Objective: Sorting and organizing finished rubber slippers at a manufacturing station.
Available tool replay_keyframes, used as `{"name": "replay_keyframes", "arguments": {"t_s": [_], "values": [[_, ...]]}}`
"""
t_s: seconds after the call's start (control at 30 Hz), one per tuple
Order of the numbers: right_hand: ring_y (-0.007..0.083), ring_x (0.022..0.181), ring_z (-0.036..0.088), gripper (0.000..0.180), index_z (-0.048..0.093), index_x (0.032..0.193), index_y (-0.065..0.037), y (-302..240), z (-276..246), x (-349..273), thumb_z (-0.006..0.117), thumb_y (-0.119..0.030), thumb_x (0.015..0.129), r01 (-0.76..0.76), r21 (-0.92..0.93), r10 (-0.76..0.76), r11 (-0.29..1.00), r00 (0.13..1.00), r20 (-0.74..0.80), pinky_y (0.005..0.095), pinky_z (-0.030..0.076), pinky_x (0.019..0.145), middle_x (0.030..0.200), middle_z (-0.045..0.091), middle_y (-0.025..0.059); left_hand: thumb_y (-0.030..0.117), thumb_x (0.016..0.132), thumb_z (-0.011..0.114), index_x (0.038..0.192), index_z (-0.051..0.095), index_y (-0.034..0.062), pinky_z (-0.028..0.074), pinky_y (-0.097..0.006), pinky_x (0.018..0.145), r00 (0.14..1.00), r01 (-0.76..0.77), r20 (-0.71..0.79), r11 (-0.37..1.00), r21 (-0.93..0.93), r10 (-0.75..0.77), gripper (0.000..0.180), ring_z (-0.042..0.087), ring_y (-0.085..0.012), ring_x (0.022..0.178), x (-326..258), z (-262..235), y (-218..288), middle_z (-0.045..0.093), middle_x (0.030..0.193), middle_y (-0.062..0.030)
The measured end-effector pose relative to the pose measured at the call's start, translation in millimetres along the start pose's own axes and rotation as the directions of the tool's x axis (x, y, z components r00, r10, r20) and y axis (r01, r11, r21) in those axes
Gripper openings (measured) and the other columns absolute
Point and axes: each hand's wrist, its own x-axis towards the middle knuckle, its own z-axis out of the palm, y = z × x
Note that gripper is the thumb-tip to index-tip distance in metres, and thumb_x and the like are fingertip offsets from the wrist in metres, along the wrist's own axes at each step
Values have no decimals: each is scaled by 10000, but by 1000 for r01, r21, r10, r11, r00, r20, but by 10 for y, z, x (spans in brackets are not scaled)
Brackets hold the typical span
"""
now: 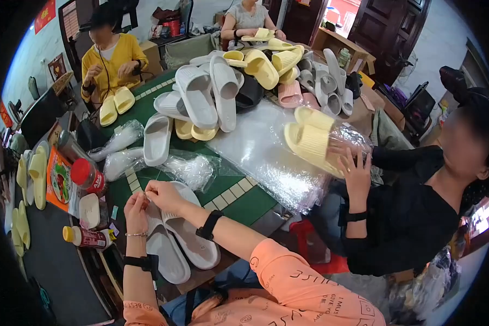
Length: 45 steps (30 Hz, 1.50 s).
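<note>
The left hand (135, 207) and right hand (167, 196) meet with thumbs and fingertips drawn together over the far end of a pair of pale grey, moulded slippers (195, 244); whether they pinch something small, I cannot tell. The slippers lie side by side below the hands, at the near edge of a green table (251, 207), partly hidden by the right forearm. Just beyond are white contents in a crinkled clear plastic bag (194, 169); a clear plastic jar with a red lid (84, 175) stands to the left. Farther right lies a flat stack of clear plastic bags (250, 144).
</note>
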Motion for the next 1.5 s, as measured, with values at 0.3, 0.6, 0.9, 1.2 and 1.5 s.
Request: {"name": "replay_keyframes", "arguments": {"t_s": [0.3,0.6,0.9,1.2,1.5], "values": [[192,592,557,121,567,767,-17,94,-35,-32,545,-136,755,72,-95,-73,993,997,-12,300,432,555,676,586,110,137,835,573,885,561,37,400,-201,610,1000,16,-9,1000,22,-15,112,530,-87,654,-56,128,-10,588,767,-25],[195,590,560,130,545,761,-6,-2,26,-32,529,-135,764,14,-40,-13,999,1000,27,297,426,553,657,578,121,107,821,586,865,589,23,415,-218,599,999,4,-45,1000,-14,-4,95,543,-95,649,-58,24,8,599,757,-30],[317,834,558,213,578,925,-37,-131,-139,-136,505,-178,783,260,-516,-329,816,943,-44,386,448,749,809,592,175,141,825,587,877,586,19,404,-199,566,993,-29,-113,999,-18,26,133,511,-77,596,0,45,-67,565,707,-6],[397,1028,427,418,505,1120,-39,-267,-95,-1187,581,-234,758,287,-575,-31,766,911,412,473,374,822,1063,461,244,152,813,606,916,587,21,388,-180,521,984,-26,-174,992,126,48,168,496,-56,558,14,79,-36,553,666,5],[379,955,439,430,464,1140,37,-331,-83,-1239,537,-170,770,268,-610,-63,746,940,335,431,346,852,1020,459,234,-5,759,570,1118,518,-9,360,-307,913,740,-496,286,207,843,609,363,489,-212,1037,-517,506,744,544,1083,-113]]}}
